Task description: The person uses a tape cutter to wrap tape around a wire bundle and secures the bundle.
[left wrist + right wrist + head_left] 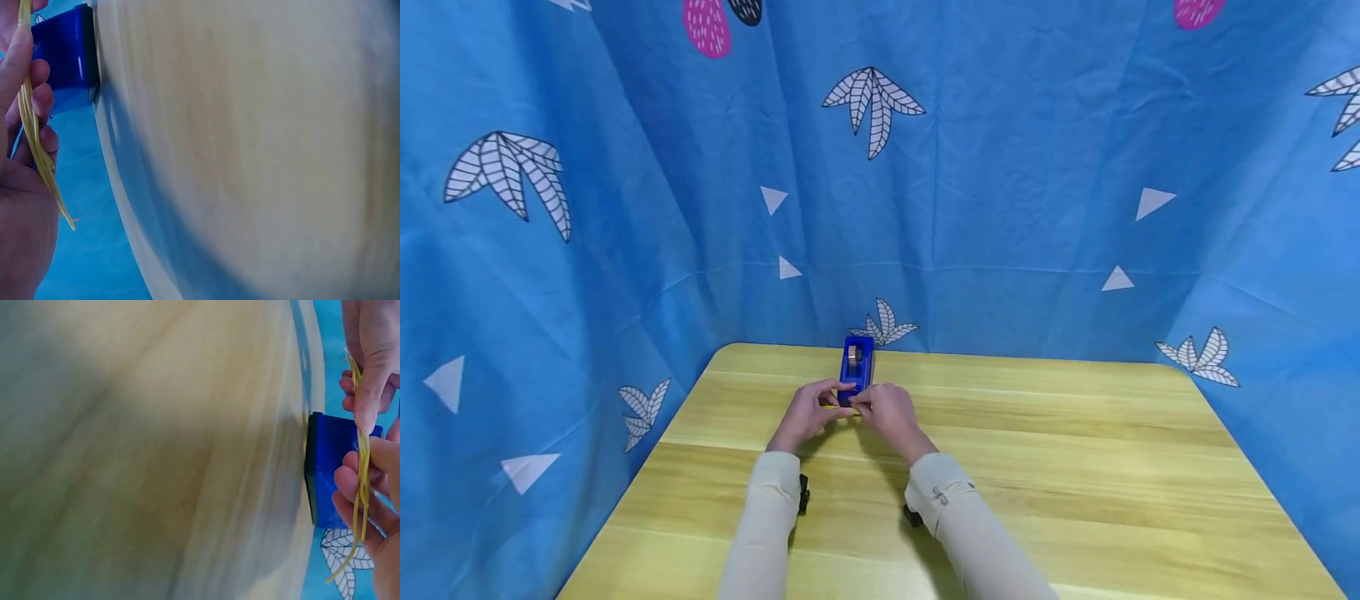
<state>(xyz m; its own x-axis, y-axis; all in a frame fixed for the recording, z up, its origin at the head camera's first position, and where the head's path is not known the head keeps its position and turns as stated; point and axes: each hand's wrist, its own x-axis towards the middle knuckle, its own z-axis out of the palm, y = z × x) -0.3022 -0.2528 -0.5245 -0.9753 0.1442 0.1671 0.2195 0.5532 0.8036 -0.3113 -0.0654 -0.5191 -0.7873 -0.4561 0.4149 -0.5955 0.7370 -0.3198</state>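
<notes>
A bundle of thin yellow strands (363, 481) runs between my two hands, looped at places and with loose ends hanging out. My left hand (806, 412) pinches it between thumb and fingers; in the left wrist view the strands (37, 137) trail down along its fingers. Close beside it, my right hand (889, 414) pinches the same bundle, the thumbs nearly meeting. Just behind the hands stands a blue tape dispenser (862, 354) with a small roll (853, 356) in it. Its blue end (65, 50) shows past the fingers in the left wrist view.
The light wooden table (1075, 467) reaches out to both sides of the arms. A blue patterned curtain (1000, 183) hangs along its back and left edges. Dark wrist devices (804, 494) sit under the cream sleeves (760, 525).
</notes>
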